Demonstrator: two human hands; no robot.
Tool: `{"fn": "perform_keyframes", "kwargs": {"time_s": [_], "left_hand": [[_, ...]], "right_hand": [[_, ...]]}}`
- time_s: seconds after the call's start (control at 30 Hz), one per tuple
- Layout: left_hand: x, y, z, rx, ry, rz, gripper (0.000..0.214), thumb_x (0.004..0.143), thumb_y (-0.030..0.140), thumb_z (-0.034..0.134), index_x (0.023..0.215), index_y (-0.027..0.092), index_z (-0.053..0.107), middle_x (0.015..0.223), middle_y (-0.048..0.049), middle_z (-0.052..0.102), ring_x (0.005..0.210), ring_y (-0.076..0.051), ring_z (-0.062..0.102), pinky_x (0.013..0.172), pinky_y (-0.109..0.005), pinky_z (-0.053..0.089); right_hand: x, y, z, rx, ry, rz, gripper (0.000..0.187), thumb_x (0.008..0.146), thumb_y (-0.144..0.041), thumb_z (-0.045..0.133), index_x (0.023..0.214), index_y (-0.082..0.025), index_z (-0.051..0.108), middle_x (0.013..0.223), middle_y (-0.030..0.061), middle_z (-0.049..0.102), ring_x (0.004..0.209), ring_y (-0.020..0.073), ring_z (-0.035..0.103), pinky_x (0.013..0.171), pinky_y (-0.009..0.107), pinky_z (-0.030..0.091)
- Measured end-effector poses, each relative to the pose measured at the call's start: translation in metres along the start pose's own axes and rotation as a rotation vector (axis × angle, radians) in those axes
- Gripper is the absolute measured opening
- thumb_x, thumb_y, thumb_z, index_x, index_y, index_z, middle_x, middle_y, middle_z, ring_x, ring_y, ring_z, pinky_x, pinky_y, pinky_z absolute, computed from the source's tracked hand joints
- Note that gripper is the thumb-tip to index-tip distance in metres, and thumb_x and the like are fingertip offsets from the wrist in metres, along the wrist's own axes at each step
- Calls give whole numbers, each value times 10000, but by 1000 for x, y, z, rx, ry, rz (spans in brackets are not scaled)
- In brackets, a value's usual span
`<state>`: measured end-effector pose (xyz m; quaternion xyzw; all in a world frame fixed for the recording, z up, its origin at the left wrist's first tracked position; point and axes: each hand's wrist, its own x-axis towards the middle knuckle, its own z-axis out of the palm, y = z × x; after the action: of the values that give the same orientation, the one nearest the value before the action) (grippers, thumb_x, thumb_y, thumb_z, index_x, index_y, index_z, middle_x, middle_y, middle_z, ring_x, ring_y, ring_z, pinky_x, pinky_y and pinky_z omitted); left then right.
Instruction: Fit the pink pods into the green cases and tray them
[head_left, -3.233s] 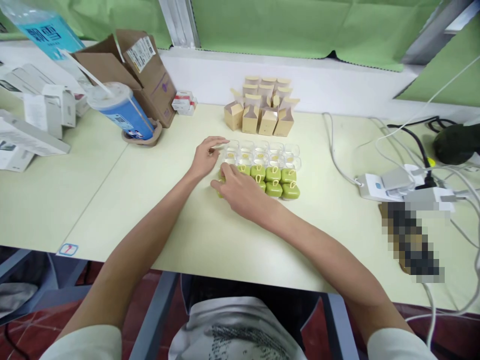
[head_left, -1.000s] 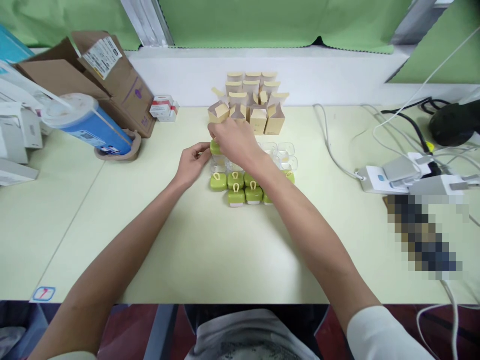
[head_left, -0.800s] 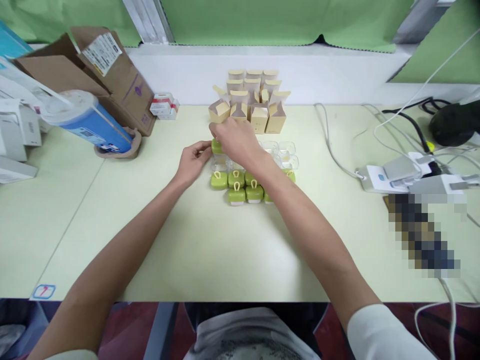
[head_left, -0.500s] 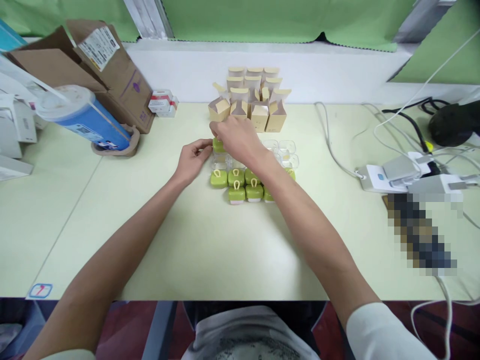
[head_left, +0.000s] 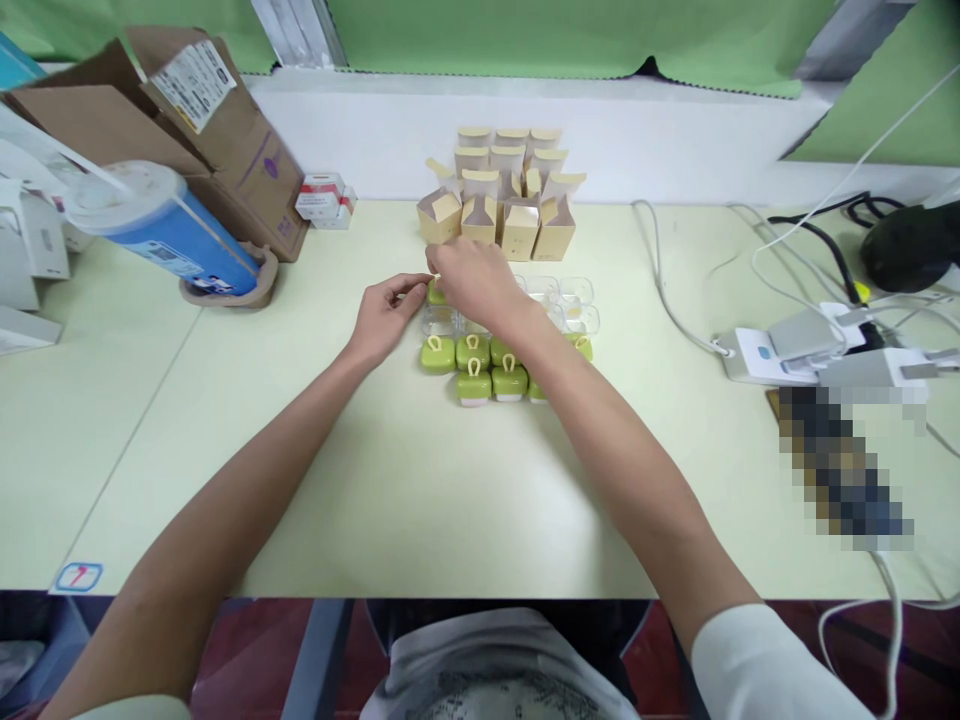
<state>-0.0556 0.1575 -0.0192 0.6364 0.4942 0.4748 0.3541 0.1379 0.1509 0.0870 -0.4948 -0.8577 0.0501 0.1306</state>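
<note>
head view: one green case (head_left: pixel 436 292) sits at the left end of the back row of clear shells (head_left: pixel 580 320) on the table (head_left: pixel 420 500); whether it lies inside a shell is hidden. the right hand (head_left: pixel 476 283) curls over it from above, fingertips out of sight, so i cannot tell if its grip pinches the case. the left hand (head_left: pixel 386 318) keeps a narrow gap between thumb and fingers just beside the case; i cannot tell if it holds anything. the case looks light, stiff and glossy, so likely a bit slippery: best taken by opposite sides of the lid, not by the thin loop. the shells look flimsy, likely easy to dent or tip.
</note>
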Motion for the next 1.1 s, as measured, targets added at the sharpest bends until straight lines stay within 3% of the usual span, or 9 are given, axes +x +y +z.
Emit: {"fn": "perform_keyframes", "kwargs": {"time_s": [0.27,0.37,0.5,0.6,0.7,0.8,0.9,1.0,1.1], "left_hand": [[-3,2,0,55,12,11,661,891,772,825,1217,201,887,1140,-101,881,882,-204,717,813,-329,575],[-2,3,0,44,3,33,660,899,806,814,1150,201,888,1133,-102,886,916,-217,740,823,-329,580],[0,0,1,11,21,77,641,935,794,788,1134,191,876,1172,-105,885,951,-225,757,832,-332,580],[0,-3,0,6,48,69,605,931,727,806,1219,198,867,1252,-108,880,1016,-238,771,902,-357,601],[-1,-4,0,23,27,55,524,939,638,798,1220,201,867,1267,-115,878,1083,-256,785,993,-395,612],[-2,-1,-1,6,15,43,502,928,611,790,1210,201,861,1268,-123,877,1062,-260,795,992,-409,622],[-3,3,-2,-8,11,37,480,911,583,797,1184,193,859,1235,-119,882,1022,-255,793,951,-400,623],[-4,7,-2,6,6,51,407,920,552,786,1079,183,853,1151,-99,885,999,-249,784,900,-372,613],[-4,9,0,5,-4,60,390,934,552,774,1012,175,839,1098,-89,878,992,-247,780,878,-356,605]], "right_hand": [[-2,2,-2,59,-72,51,264,1137,-99,555,1291,-123,769,1368,200,784,1223,293,729,982,385,543],[-10,-6,-16,64,-80,22,240,1103,-113,660,1315,-129,770,1384,186,767,1254,308,720,986,389,557],[-30,-22,-43,81,-201,-79,171,1039,-103,750,1183,-182,799,1296,130,774,1181,299,744,925,383,562],[-43,-32,-51,-7,-290,-85,190,1012,-51,738,1151,-169,792,1247,150,783,1154,317,753,852,380,515],[-50,-39,-49,-46,-354,-100,282,1021,25,613,1183,-140,775,1135,148,797,1049,290,749,752,365,422],[-52,-46,-48,-64,-403,-148,319,1006,53,540,1139,-126,768,1087,137,791,956,253,708,703,369,357],[-53,-46,-56,0,-442,-207,235,998,13,586,1043,-144,756,1091,112,789,930,220,665,699,359,354],[-51,-33,-69,221,-369,-239,161,1007,-51,643,941,-174,724,1023,69,794,915,193,667,763,338,416],[-47,-12,-79,416,-158,-207,145,994,-89,694,898,-196,701,1000,57,813,940,201,719,856,345,501]]}}
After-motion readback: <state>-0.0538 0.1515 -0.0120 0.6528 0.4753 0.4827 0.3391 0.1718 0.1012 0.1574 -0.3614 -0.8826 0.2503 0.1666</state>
